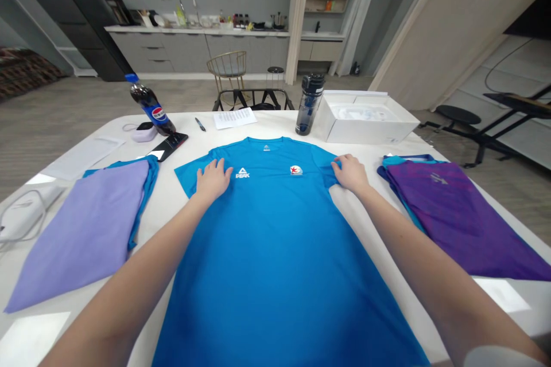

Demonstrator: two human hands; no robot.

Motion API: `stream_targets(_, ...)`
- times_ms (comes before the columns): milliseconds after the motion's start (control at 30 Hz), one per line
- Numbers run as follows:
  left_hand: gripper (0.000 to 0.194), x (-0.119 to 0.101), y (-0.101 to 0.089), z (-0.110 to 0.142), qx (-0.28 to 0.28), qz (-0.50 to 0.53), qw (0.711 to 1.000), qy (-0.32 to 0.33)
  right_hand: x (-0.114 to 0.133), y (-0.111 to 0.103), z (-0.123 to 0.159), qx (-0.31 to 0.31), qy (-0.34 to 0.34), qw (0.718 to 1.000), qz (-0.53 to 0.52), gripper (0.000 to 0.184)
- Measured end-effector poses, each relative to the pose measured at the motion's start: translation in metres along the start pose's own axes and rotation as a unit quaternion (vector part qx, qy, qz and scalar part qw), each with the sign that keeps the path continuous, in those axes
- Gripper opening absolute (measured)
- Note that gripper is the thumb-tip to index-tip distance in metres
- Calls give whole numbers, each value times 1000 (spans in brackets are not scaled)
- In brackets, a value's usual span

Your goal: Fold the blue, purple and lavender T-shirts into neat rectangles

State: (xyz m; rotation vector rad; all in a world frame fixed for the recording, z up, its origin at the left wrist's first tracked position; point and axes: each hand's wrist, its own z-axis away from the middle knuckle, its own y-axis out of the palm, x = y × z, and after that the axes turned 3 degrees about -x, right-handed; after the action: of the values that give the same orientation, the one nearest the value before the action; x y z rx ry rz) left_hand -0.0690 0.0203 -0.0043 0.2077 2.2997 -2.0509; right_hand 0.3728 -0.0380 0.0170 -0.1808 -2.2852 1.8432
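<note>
A blue short-sleeved T-shirt (pixel 267 241) lies spread front side up, its collar at the far end and its lower part running out of view toward me. White PEAK lettering and a small red-and-white badge mark the chest. My left hand (pixel 213 178) rests flat on the shirt beside the left sleeve, fingers apart. At the outer edge of the right sleeve is my right hand (pixel 352 172), its fingertips touching the cloth and its thumb held apart from the fingers. No cloth is visibly gripped in either hand.
Folded clothes lie on both sides of the white table (pixel 150 229): a lavender garment (pixel 90 218) left, a purple one (pixel 456 206) right. Beyond stand a cola bottle (pixel 150 106), a phone (pixel 173 145), a paper sheet (pixel 235 118), a dark water bottle (pixel 309 106) and a white box (pixel 365 126).
</note>
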Motion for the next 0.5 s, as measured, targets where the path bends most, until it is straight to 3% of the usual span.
stream_targets(200, 49, 10, 3, -74, -16, -13, 999, -45, 6, 25, -79, 62, 56, 996, -33, 53)
stream_targets(300, 49, 17, 10, -101, -34, -29, 997, -55, 13, 36, -100, 81, 77, 993, -32, 55)
stream_targets(400, 42, 23, 16, -122, -21, -46, 998, -46, 24, 44, -114, 94, 105, 990, -28, 44)
stream_targets(500, 37, 26, 19, -138, 4, -57, 998, -33, 36, 51, -124, 60, 109, 992, -22, 42)
